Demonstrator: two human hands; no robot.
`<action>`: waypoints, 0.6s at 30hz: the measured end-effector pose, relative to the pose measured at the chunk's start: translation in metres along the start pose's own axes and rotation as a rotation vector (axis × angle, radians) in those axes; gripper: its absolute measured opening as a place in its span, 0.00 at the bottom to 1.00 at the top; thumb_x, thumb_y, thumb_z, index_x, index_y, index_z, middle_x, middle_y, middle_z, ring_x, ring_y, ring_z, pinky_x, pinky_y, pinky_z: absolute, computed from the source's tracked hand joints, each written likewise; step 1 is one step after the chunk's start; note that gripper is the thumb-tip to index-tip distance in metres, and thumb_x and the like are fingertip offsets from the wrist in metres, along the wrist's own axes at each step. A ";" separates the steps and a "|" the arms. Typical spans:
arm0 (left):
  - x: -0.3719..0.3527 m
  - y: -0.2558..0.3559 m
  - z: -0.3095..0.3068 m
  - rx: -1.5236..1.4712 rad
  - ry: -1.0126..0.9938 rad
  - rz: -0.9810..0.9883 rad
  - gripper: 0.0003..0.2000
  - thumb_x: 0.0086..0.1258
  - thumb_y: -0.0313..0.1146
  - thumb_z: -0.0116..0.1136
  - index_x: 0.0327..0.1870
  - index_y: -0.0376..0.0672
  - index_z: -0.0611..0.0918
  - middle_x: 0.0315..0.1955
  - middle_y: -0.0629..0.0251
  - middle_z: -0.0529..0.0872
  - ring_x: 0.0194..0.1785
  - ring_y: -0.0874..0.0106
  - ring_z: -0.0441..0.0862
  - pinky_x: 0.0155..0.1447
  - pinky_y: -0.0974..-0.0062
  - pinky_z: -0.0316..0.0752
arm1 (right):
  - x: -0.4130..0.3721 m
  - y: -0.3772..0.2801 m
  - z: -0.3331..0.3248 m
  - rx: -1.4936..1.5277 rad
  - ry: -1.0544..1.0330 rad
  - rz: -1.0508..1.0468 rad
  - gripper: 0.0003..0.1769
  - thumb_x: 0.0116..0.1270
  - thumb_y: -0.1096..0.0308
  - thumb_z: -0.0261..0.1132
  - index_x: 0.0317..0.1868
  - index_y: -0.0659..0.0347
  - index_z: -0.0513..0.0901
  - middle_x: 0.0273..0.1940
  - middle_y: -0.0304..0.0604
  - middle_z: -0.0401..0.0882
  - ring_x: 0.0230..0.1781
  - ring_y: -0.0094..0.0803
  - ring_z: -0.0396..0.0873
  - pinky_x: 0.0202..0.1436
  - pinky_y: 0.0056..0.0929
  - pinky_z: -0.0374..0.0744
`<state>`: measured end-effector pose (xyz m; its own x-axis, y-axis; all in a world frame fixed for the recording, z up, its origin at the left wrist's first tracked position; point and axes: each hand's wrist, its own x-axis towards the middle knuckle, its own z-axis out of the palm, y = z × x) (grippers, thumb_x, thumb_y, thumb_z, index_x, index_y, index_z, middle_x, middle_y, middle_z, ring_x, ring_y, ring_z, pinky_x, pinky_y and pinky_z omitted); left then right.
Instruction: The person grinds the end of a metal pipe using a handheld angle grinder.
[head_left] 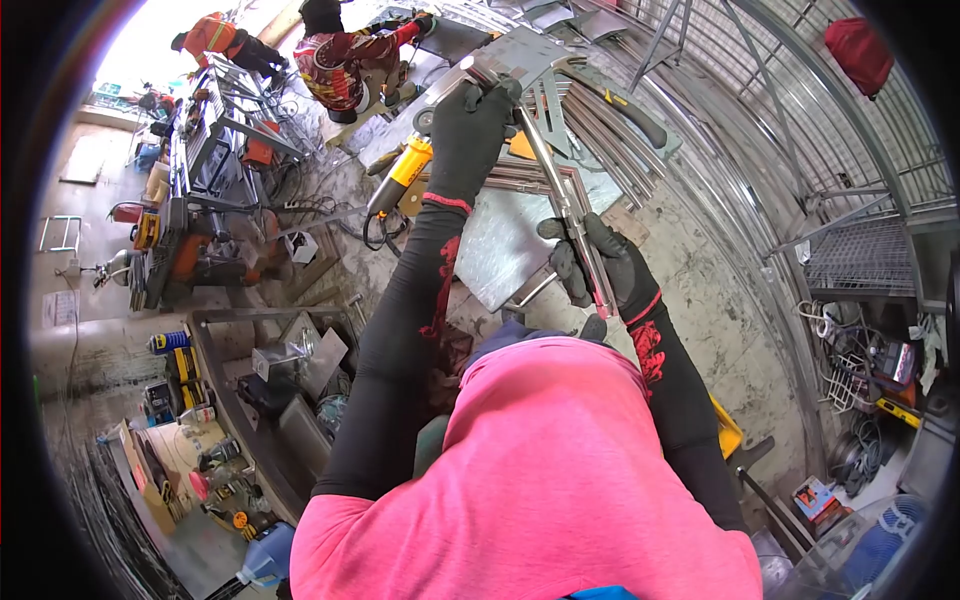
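A shiny metal tube (548, 165) runs slantwise in front of me, held in both gloved hands. My left hand (468, 140) is closed around it near its far end. Lower down, my right hand (615, 262) wraps the tube close to its near end, with the fingers on one side and the thumb on the other. Beneath the tube lies a pale metal sheet (500, 245) on the work surface. A yellow power tool (402, 178), which looks like an angle grinder, rests left of my left forearm.
Metal bars (605, 145) and a long curved tool with a dark handle (640, 122) lie beyond my hands. A co-worker in a patterned shirt (335, 75) sits far left; another in an orange vest (208, 38) bends behind. A metal-framed bin (215, 345) stands left.
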<state>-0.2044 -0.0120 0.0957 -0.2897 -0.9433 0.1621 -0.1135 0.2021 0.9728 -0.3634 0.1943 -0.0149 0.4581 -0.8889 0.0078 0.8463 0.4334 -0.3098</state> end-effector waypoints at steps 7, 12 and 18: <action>0.004 -0.010 0.002 0.012 0.018 0.025 0.17 0.78 0.44 0.73 0.42 0.35 0.90 0.28 0.68 0.90 0.30 0.81 0.82 0.37 0.75 0.78 | 0.000 0.008 -0.005 -0.041 0.058 -0.028 0.40 0.92 0.39 0.49 0.79 0.71 0.72 0.44 0.51 0.92 0.28 0.34 0.90 0.29 0.29 0.86; 0.004 -0.006 0.001 0.073 0.023 -0.017 0.17 0.77 0.44 0.73 0.40 0.35 0.90 0.26 0.69 0.89 0.29 0.81 0.80 0.36 0.74 0.76 | 0.002 0.009 -0.001 -0.030 0.089 -0.038 0.39 0.92 0.40 0.48 0.79 0.71 0.73 0.44 0.51 0.92 0.27 0.34 0.90 0.27 0.28 0.86; 0.008 -0.018 0.000 0.042 0.018 0.031 0.16 0.77 0.45 0.74 0.38 0.37 0.90 0.25 0.70 0.88 0.29 0.80 0.80 0.37 0.74 0.75 | 0.002 0.008 -0.004 -0.037 0.178 0.006 0.40 0.91 0.37 0.47 0.84 0.63 0.69 0.43 0.48 0.90 0.26 0.31 0.87 0.23 0.28 0.81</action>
<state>-0.2044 -0.0234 0.0795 -0.2770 -0.9408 0.1953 -0.1442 0.2416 0.9596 -0.3563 0.1951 -0.0212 0.4053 -0.8998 -0.1613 0.8316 0.4362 -0.3437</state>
